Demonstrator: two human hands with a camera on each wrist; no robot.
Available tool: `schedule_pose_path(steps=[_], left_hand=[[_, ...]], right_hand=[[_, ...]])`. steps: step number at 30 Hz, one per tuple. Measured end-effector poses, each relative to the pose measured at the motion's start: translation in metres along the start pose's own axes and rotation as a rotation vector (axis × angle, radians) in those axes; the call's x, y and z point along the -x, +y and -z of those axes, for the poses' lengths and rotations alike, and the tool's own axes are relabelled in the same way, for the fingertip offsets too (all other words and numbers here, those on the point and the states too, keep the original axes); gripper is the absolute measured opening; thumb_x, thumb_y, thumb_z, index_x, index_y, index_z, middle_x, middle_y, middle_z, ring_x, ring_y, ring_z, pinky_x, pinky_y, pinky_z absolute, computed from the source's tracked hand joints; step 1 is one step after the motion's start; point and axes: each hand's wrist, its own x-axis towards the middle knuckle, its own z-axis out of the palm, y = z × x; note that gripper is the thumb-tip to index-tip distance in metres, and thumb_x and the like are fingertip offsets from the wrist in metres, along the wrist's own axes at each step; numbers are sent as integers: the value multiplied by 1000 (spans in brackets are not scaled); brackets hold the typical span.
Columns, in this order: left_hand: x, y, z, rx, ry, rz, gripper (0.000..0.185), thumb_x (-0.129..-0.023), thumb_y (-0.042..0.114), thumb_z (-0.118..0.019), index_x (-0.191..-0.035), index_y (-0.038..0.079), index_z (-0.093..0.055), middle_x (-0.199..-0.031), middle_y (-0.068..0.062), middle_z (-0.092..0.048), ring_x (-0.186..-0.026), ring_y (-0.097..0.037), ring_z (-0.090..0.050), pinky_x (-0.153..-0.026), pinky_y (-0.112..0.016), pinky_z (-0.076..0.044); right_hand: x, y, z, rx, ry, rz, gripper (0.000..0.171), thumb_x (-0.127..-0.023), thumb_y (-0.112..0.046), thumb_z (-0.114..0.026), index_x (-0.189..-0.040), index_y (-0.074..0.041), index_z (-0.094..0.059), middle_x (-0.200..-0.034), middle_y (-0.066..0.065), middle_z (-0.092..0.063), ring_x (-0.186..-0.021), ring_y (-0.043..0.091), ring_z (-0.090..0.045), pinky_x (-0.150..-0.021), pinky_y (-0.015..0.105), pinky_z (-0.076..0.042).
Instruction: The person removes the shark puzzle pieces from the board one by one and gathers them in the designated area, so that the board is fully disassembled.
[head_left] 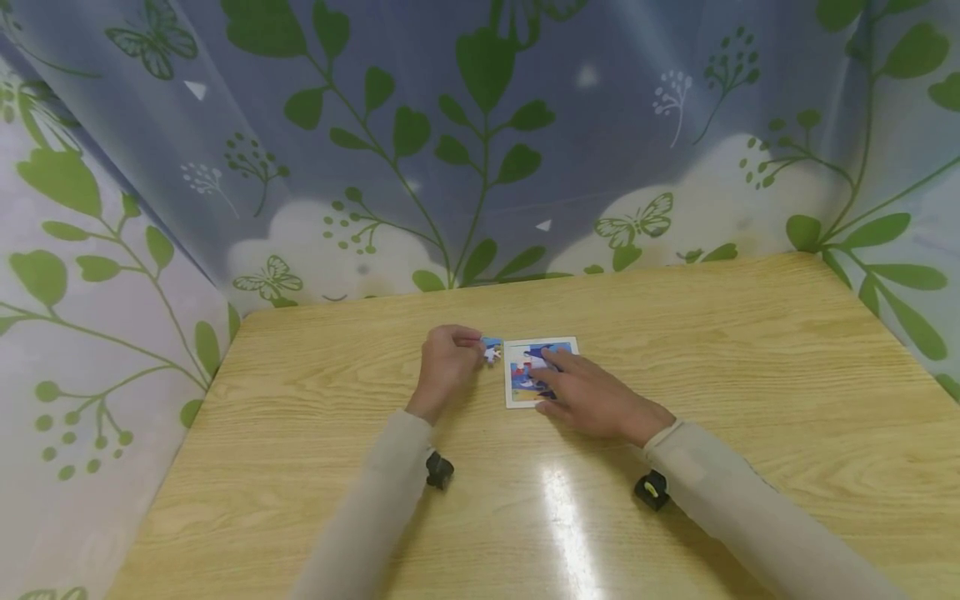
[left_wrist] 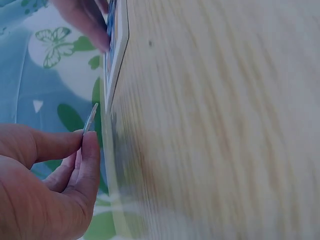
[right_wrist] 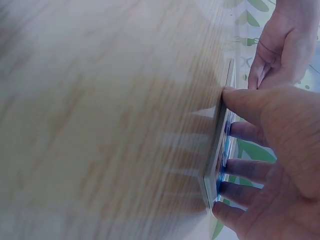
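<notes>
A white-framed jigsaw puzzle (head_left: 520, 393) with a blue and sandy picture lies on the wooden table, its right part hidden under my right hand (head_left: 592, 393). The fingers of that hand are spread over the picture, and in the right wrist view the thumb (right_wrist: 235, 97) touches the frame's edge. Just left of the board, my left hand (head_left: 448, 362) pinches a small jigsaw piece (head_left: 492, 350) between thumb and index finger. Seen from the left wrist, the piece (left_wrist: 90, 119) is thin and edge-on, held above the tabletop.
The wooden table (head_left: 315, 467) runs back to a patterned curtain (head_left: 390, 167) with green leaves and butterflies, which also hangs along the sides. Black wrist cameras sit under both sleeves. A bright reflection streaks the table near the front.
</notes>
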Motion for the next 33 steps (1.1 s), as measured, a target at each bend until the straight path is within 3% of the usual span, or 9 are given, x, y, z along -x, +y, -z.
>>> schedule_pose_path(steps=[21,33], left_hand=[[3,-31,58,-5,37,125,20,-94,6,-69,-113,-2,-71,-107,-17,-71,-97,-28,-69,-82,-34,-57],[4,-44,80,-29,65,146,21,-94,4,-69,-113,-5,-70,-107,-20,-72,-94,-27,-70,-78,-29,-57]], right_hand=[[2,-1,1,-10,5,14,51,-101,-24,-64,-142,5,-52,-150,35,-40,-141,49,-36,-115,58,-30],[2,-1,2,-3,8,23,51,-102,-24,-64,-141,6,-53,-149,35,-41,-140,48,-38,-115,57,-31]])
